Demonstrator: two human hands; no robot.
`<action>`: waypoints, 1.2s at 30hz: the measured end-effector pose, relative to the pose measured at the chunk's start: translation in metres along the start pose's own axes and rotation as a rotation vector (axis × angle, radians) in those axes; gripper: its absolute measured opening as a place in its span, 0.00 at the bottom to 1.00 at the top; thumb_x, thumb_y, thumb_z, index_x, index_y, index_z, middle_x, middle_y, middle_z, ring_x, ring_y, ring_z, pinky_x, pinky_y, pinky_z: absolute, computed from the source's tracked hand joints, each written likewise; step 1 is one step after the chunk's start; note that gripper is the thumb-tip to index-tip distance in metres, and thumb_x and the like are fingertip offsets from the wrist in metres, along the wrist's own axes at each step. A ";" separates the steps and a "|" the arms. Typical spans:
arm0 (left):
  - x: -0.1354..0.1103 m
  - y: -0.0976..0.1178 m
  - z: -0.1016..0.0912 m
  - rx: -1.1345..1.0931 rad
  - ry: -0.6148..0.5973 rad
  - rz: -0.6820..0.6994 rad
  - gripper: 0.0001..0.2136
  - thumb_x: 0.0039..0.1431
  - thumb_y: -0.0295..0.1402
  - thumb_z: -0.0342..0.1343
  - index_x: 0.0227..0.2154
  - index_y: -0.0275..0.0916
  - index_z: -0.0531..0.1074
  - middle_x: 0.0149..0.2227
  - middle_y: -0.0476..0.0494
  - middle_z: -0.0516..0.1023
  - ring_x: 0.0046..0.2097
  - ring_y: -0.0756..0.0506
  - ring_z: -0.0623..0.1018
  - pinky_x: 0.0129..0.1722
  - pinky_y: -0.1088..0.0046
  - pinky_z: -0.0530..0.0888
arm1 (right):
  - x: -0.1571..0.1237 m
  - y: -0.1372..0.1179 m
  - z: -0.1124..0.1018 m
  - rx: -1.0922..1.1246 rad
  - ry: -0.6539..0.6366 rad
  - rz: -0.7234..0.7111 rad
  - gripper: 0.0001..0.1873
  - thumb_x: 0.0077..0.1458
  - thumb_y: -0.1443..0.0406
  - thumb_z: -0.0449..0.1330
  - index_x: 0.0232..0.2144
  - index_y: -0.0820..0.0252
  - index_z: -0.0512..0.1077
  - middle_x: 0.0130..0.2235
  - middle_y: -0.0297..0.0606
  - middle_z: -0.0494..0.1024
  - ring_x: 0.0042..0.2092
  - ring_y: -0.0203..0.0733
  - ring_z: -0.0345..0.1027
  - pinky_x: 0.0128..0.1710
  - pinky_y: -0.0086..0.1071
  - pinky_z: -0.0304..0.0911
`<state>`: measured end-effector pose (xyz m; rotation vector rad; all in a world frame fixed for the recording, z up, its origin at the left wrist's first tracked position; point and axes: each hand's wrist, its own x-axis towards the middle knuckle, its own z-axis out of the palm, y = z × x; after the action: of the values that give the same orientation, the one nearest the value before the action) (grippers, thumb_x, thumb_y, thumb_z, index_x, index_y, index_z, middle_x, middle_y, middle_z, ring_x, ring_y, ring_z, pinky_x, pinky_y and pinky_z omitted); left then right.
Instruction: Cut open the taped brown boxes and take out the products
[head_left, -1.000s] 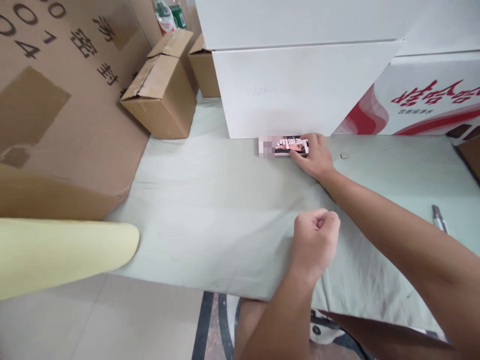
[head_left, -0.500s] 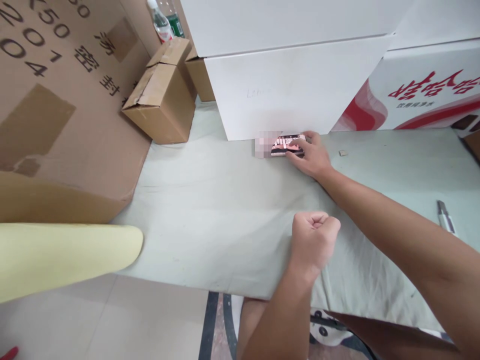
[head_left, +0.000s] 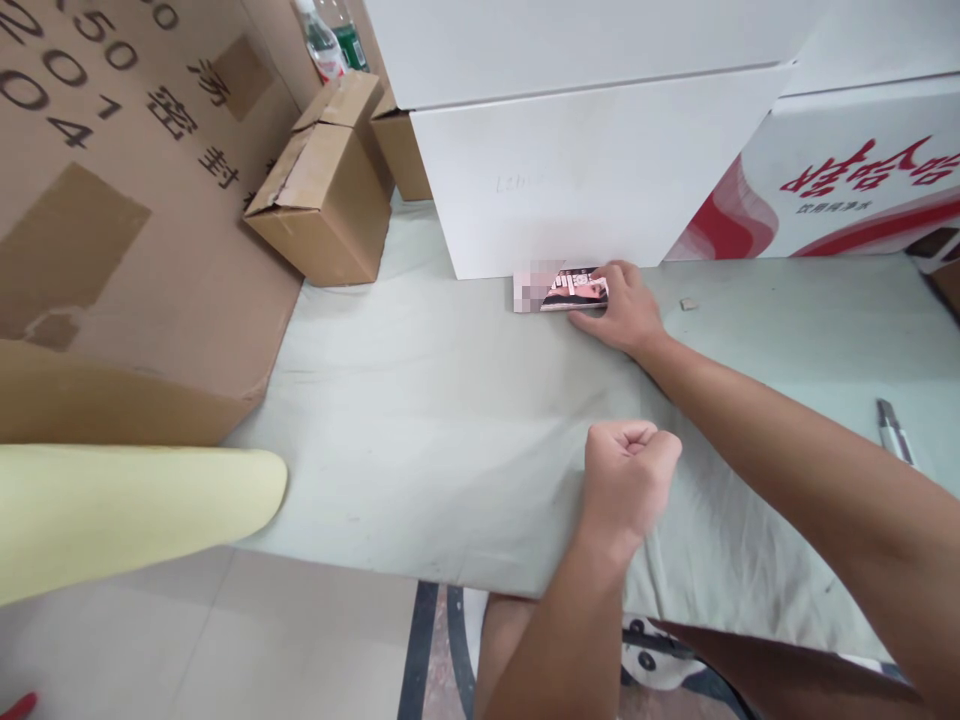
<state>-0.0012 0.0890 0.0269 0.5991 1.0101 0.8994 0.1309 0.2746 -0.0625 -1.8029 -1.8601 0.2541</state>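
Note:
A flat, rectangular, pink-and-black printed pack (head_left: 574,289) lies against the foot of a white box; its left part is blurred out. My right hand (head_left: 621,308) is closed around the right end of this pack, thumb along the near edge and fingers over the far edge. Its exact kind is not clear. Nearer to me, my left hand (head_left: 631,480) rests on the cloth as a fist, and nothing shows in it. The green-grey cloth (head_left: 420,420) covers the tabletop under both hands.
White boxes (head_left: 555,190) stand stacked at the back, beside a red-printed carton (head_left: 840,190). Small brown boxes (head_left: 330,200) and a big carton (head_left: 135,230) fill the left. A box cutter (head_left: 894,432) lies at right, near a small scrap (head_left: 688,304). A yellow roll-like thing (head_left: 142,510) juts in.
The right hand's index finger has drawn back from the top of the pack towards its far edge. The left fist has stayed in place.

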 end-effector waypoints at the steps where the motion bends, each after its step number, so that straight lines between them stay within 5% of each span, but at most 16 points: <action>1: 0.000 0.000 0.000 -0.004 0.001 0.000 0.21 0.47 0.22 0.52 0.14 0.41 0.42 0.20 0.55 0.39 0.24 0.55 0.42 0.24 0.71 0.41 | 0.000 0.000 0.000 -0.010 -0.006 -0.001 0.35 0.46 0.49 0.65 0.53 0.55 0.65 0.62 0.54 0.68 0.56 0.64 0.69 0.55 0.56 0.68; 17: 0.000 0.001 0.001 -0.017 0.015 0.010 0.20 0.47 0.19 0.49 0.15 0.41 0.42 0.20 0.56 0.39 0.24 0.56 0.42 0.24 0.72 0.40 | 0.002 0.001 0.003 -0.004 0.013 0.033 0.33 0.48 0.49 0.63 0.53 0.55 0.64 0.58 0.54 0.73 0.52 0.64 0.71 0.56 0.57 0.67; 25: 0.000 0.002 0.001 -0.009 0.007 -0.002 0.21 0.47 0.22 0.51 0.15 0.41 0.42 0.20 0.56 0.38 0.24 0.55 0.41 0.23 0.71 0.41 | 0.002 -0.001 0.001 -0.004 0.000 0.034 0.41 0.44 0.46 0.66 0.57 0.58 0.66 0.58 0.56 0.71 0.57 0.66 0.68 0.57 0.57 0.66; 30: 0.000 0.002 0.002 -0.006 0.007 -0.004 0.21 0.47 0.22 0.52 0.15 0.41 0.42 0.20 0.55 0.38 0.25 0.55 0.41 0.24 0.71 0.41 | 0.001 -0.006 -0.001 -0.068 -0.056 -0.009 0.40 0.50 0.47 0.63 0.61 0.57 0.63 0.65 0.55 0.69 0.66 0.67 0.62 0.64 0.60 0.59; 36: 0.000 0.001 0.000 -0.003 0.009 0.016 0.20 0.48 0.21 0.50 0.15 0.41 0.42 0.20 0.55 0.39 0.24 0.55 0.42 0.25 0.70 0.40 | 0.003 -0.005 0.003 -0.077 -0.052 0.026 0.39 0.50 0.45 0.62 0.59 0.58 0.65 0.59 0.56 0.75 0.61 0.68 0.68 0.63 0.61 0.58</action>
<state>-0.0013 0.0891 0.0279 0.6022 1.0135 0.9185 0.1254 0.2774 -0.0623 -1.8900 -1.9075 0.2435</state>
